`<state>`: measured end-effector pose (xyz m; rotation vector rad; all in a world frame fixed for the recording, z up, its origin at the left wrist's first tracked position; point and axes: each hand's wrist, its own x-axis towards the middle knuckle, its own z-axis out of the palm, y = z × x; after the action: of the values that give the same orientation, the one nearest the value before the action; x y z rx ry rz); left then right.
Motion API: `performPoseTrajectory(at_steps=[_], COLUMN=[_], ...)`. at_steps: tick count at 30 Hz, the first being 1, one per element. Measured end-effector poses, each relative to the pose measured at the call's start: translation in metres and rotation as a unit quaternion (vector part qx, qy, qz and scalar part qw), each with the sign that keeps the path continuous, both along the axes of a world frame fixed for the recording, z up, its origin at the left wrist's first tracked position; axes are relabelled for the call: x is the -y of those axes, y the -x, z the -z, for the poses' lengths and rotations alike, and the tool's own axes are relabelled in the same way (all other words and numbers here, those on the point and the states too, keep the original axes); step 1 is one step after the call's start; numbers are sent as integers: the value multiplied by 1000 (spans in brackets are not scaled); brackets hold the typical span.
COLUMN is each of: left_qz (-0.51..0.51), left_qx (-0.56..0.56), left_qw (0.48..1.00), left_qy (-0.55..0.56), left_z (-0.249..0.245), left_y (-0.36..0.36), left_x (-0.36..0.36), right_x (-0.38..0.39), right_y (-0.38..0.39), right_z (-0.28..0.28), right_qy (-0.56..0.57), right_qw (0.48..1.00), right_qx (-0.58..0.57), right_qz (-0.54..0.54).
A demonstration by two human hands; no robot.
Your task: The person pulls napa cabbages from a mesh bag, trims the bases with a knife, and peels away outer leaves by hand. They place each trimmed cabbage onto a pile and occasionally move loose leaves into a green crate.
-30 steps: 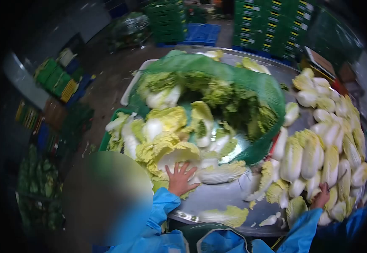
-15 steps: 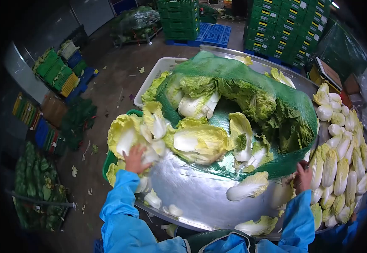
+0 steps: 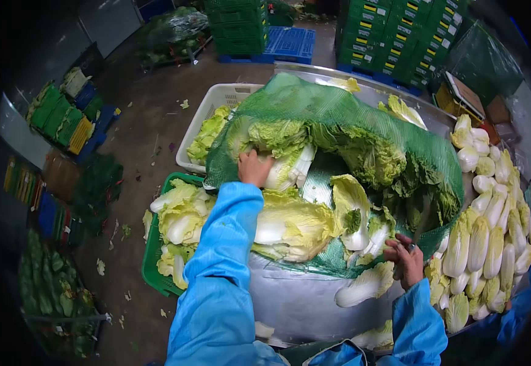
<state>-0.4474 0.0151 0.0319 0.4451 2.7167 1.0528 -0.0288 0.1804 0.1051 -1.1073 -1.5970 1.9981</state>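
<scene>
My left hand (image 3: 254, 168) reaches into the mouth of a green mesh bag (image 3: 345, 100), its fingers curled over a napa cabbage (image 3: 290, 168) with a white base. My right hand (image 3: 406, 263) is closed around what looks like a knife (image 3: 423, 213), its thin greyish blade hard to make out against dark leaves. More leafy cabbages (image 3: 372, 155) lie inside the bag. Loose yellow outer leaves (image 3: 293, 222) rest at the bag's opening, and a single white leaf (image 3: 363, 287) lies beside my right hand.
Trimmed napa cabbages (image 3: 479, 244) are piled on the metal table (image 3: 296, 299) at right. A green basket (image 3: 152, 262) of leaves and a white basket (image 3: 186, 149) stand at left. Stacked green crates (image 3: 238, 27) and a blue pallet (image 3: 290, 43) are behind.
My left hand has left the loose leaves at left and moved up and forward onto the cabbage. Those leaves are now in the green basket. My right hand has shifted left.
</scene>
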Motion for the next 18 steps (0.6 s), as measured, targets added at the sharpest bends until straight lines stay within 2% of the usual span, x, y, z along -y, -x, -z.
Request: performPoseTrajectory(at_steps=[1, 2, 4, 6, 8, 9, 11, 12, 13, 15, 17, 18], left_qz=[-11, -22, 1, 15, 65, 66, -61, -38, -40, -77, -59, -56], left_qx=[-64, -129, -124, -111, -19, -19, 97, 158, 156, 131, 133, 150], left_qw=[998, 990, 992, 994, 993, 993, 973, 960, 960, 968, 972, 973], left_qy=[24, 48, 22, -7, -97, -98, -202, -228, -231, -201, -184, -167], left_z=[7, 12, 10, 9, 7, 10, 20, 24, 28, 31, 16, 10], left_y=[-13, -26, -43, -73, -94, -86, -62, -52, -52, -59, -69, -80], left_x=[-3, -3, -4, 6, 13, 13, 12, 6, -1, -16, -11, -10], right_x=[0, -2, 2, 4, 0, 0, 3, 5, 5, 11, 22, 23], right_y=[9, 29, 80, 133, 170, 181, 196, 203, 213, 233, 239, 234], right_z=[8, 15, 32, 52, 72, 77, 85, 86, 90, 99, 94, 103], right_qy=[24, 40, 44, 38, 2, 1, -59, -62, -64, 7, 10, -25], right_qw=[999, 998, 993, 992, 996, 996, 994, 993, 993, 995, 994, 993], right_qx=[-49, -50, -94, -109, -82, -82, -70, -67, -69, -56, -72, -87], right_qz=[0, -22, -64, -51, -47, -46, -62, -72, -75, -88, -80, -77])
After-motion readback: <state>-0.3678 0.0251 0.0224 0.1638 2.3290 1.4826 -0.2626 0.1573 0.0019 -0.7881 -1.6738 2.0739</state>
